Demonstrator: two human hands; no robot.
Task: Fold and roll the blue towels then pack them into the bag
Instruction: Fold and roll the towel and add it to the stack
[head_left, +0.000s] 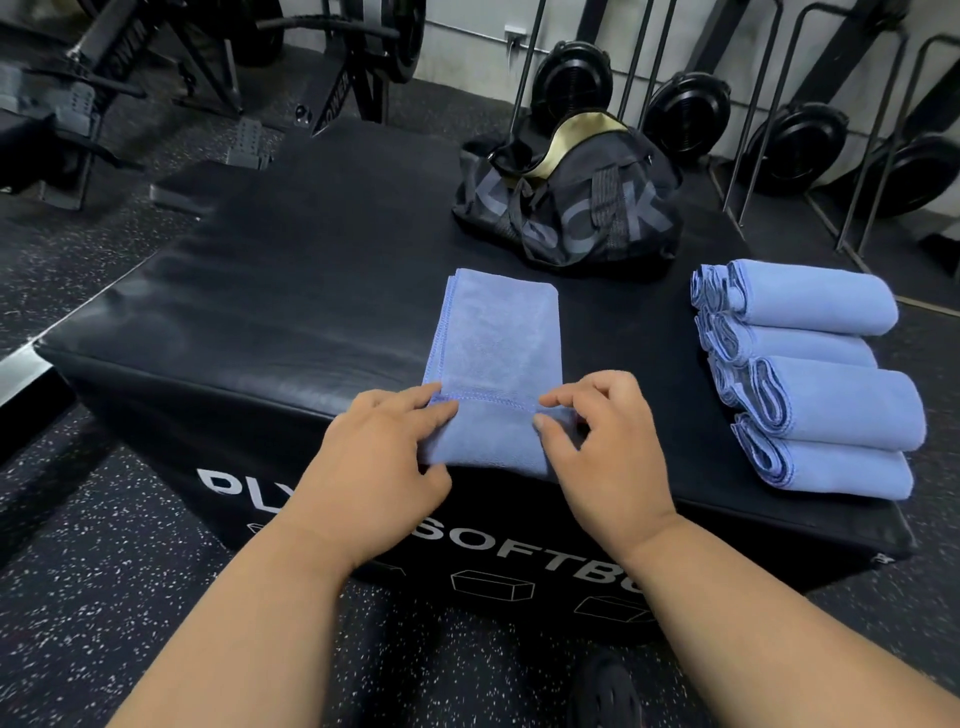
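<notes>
At centre frame, a folded blue towel (496, 358) lies on the black soft box (260, 291); left hand (382, 462) and right hand (605, 447) pinch its near, turned-over end. Rolled towels (821, 379) sit right; bag (566, 202), open, upper right.

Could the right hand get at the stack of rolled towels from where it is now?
Probably yes. The right hand pinches the folded towel at the plyo box's near edge, and the rolled towels sit on that side with only bare box top between. It would first have to let go.
</notes>
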